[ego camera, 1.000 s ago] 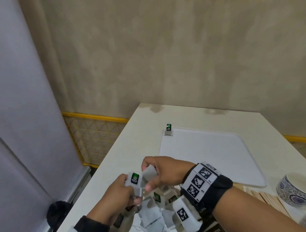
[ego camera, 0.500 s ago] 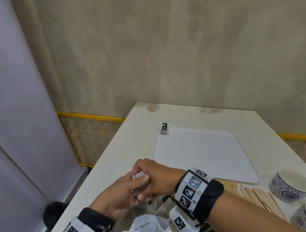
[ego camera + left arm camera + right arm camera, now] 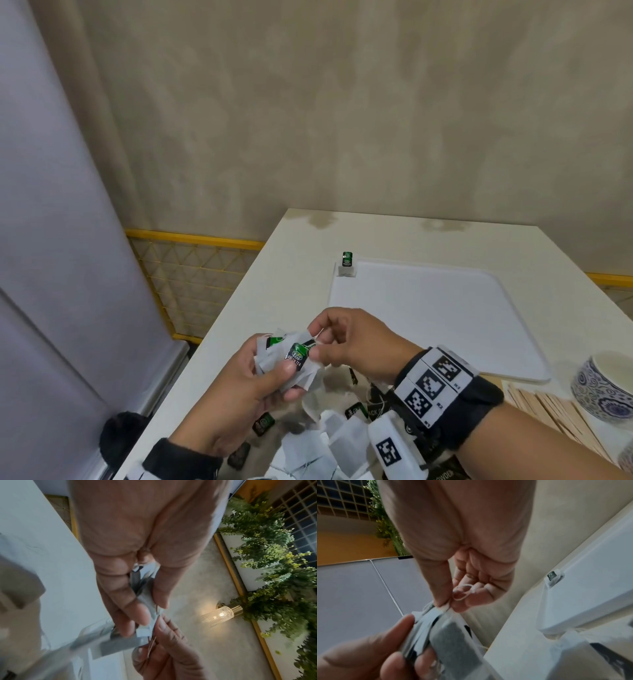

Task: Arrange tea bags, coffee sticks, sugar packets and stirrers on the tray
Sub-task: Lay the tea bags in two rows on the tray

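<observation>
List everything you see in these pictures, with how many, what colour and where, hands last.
tray: one, white, on the table beyond the hands
tea bag on tray: one, white with green tag, far left corner of the tray
held tea bags: a small bunch, count unclear, white with green tags, between both hands
loose tea bags: a heap, white with dark tags, on the table under the hands
stirrers: many, pale wood, right of the heap
cups: one blue-and-white patterned at the right edge, part of another below it
table: one, cream
left hand: grips the bunch
right hand: fingers pinch its top, string looped by them
</observation>
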`<state>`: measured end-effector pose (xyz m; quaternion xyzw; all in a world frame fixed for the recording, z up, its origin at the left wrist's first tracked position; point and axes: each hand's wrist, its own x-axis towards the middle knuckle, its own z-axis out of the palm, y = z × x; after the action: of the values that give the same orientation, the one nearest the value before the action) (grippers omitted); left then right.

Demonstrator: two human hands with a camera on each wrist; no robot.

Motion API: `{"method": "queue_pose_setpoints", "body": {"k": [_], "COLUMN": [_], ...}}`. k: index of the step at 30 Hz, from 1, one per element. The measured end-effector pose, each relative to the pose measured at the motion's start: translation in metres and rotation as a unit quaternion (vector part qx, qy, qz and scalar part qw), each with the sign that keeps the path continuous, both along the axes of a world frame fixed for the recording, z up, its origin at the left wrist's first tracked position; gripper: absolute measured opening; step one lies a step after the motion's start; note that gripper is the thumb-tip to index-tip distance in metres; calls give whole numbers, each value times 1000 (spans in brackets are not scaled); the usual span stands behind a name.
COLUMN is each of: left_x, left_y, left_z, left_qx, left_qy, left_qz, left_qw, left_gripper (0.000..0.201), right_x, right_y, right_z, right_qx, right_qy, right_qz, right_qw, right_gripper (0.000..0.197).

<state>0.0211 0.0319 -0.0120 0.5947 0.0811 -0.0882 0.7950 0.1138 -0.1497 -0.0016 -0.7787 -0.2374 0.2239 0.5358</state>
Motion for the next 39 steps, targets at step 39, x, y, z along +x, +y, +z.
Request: {"method": "queue_pose_setpoints", "body": {"k": [39], "left_x": [4], "left_y": [-13], "left_z": [21], "left_qx": [-312], "left_qy": [-67], "left_qz": [25], "left_qw": [948], "left_gripper": [92], "right_x": [-17], "right_y": [-16], "right_z": [31], "right_qx": [-70], "right_qy": [-57], "right_qz": [16], "right_qw": [996], "right_gripper": [63]}}
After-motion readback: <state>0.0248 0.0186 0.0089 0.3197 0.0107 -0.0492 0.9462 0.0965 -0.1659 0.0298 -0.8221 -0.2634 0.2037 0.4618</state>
